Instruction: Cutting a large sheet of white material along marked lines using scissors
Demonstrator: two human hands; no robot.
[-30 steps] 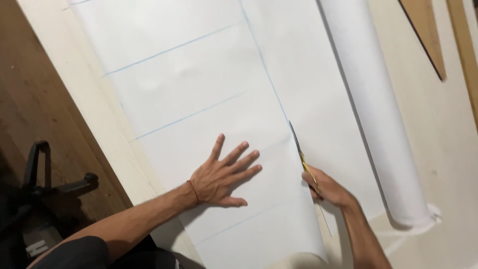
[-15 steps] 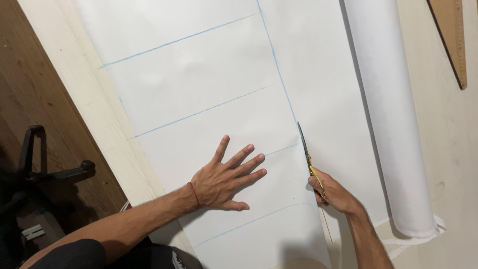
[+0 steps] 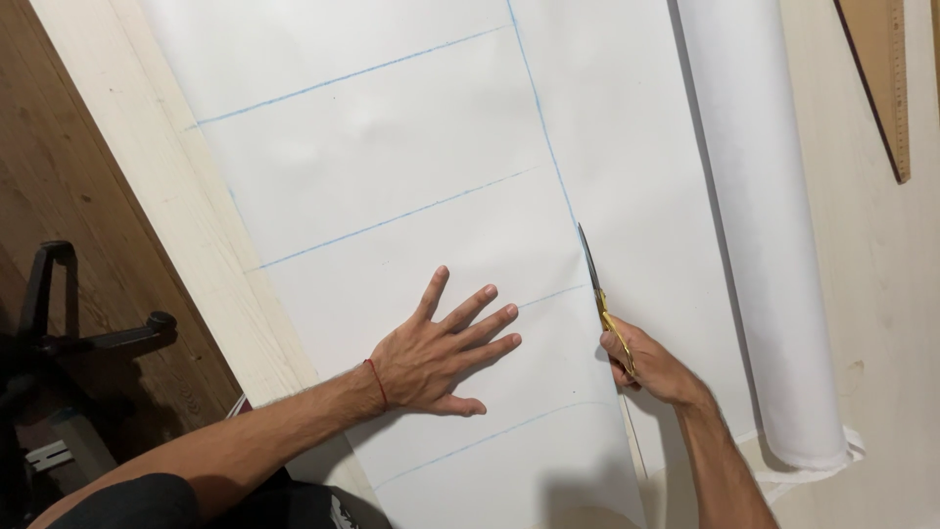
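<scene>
A wide sheet of white fabric (image 3: 392, 137) marked with blue chalk lines lies flat on a pale wooden table (image 3: 147, 196). My left hand (image 3: 441, 355) presses flat on the fabric, fingers spread, a red thread around the wrist. My right hand (image 3: 651, 364) grips gold-handled scissors (image 3: 597, 284), whose blades point away from me along the long blue line. Behind the scissors the fabric is cut apart down to the near edge.
The white fabric roll (image 3: 754, 216) lies along the right of the sheet. A wooden ruler (image 3: 886, 78) rests at the top right of the table. To the left, the wooden floor holds a dark chair base (image 3: 69, 333).
The scissors and my right hand have advanced a little along the blue line. My left hand stays pressed on the fabric. The view has shifted slightly.
</scene>
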